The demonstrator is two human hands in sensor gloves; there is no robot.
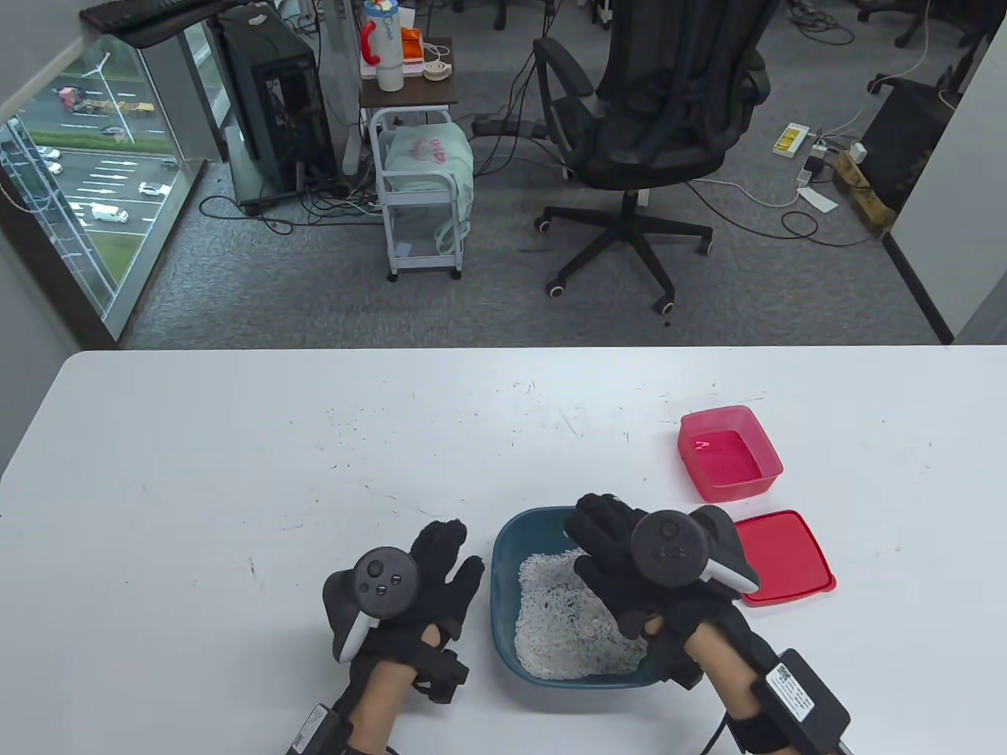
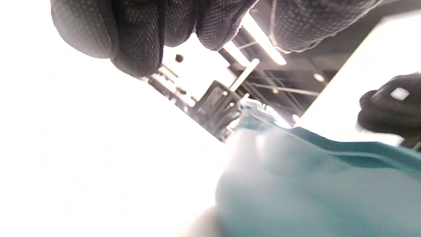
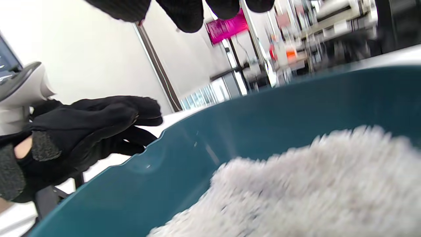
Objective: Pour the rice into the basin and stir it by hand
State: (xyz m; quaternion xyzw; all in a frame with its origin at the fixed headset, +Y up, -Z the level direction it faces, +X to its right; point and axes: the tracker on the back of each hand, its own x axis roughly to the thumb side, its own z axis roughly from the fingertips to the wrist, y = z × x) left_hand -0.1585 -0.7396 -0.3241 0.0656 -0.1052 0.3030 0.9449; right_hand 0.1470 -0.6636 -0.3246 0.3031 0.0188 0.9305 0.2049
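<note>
A teal basin (image 1: 503, 574) stands near the table's front edge with a heap of white rice (image 1: 562, 629) in it. My right hand (image 1: 602, 543) hovers over the basin, fingers stretched above the rice and holding nothing. In the right wrist view the rice (image 3: 312, 184) fills the lower right and the basin wall (image 3: 197, 158) curves behind it. My left hand (image 1: 448, 562) rests flat on the table just left of the basin, fingers straight. It shows as a black glove (image 3: 85, 131) beyond the rim in the right wrist view. The left wrist view shows the basin's outer wall (image 2: 312, 184).
An empty pink box (image 1: 728, 452) stands to the right behind the basin, and its red lid (image 1: 783, 554) lies flat beside the basin. The white table (image 1: 275, 472) stretches to the left and back. Beyond it are an office chair (image 1: 653, 134) and a trolley (image 1: 421, 189).
</note>
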